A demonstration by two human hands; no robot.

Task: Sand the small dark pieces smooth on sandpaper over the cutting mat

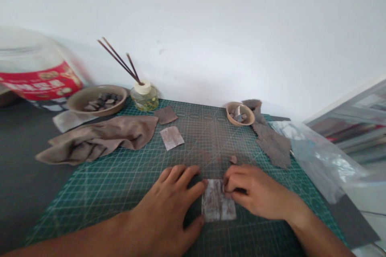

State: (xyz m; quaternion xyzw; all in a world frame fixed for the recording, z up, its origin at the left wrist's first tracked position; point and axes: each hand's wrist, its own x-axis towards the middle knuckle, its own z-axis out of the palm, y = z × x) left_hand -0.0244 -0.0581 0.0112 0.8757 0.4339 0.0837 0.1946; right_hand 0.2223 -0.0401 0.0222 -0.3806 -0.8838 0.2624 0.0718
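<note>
A small square sheet (217,204), whitish with brown smears, lies flat on the green cutting mat (120,192). My left hand (169,200) rests with fingers spread on the mat, its index fingertip and thumb at the sheet's left edge. Over the sheet's upper right edge, my right hand (253,188) is closed in a pinch. Whatever sits between those fingertips is mostly hidden and too small to name. Just beyond the right knuckles lies a small brown stone-like chunk (233,160).
Farther back lie a pale square (172,137), a brown square (165,115) and a crumpled brown cloth (105,138). Two bowls, one larger (72,106) and one smaller (249,120), contain chunks. A reed diffuser (144,98), grey cloth (274,146) and plastic bag (322,164) stand or lie around.
</note>
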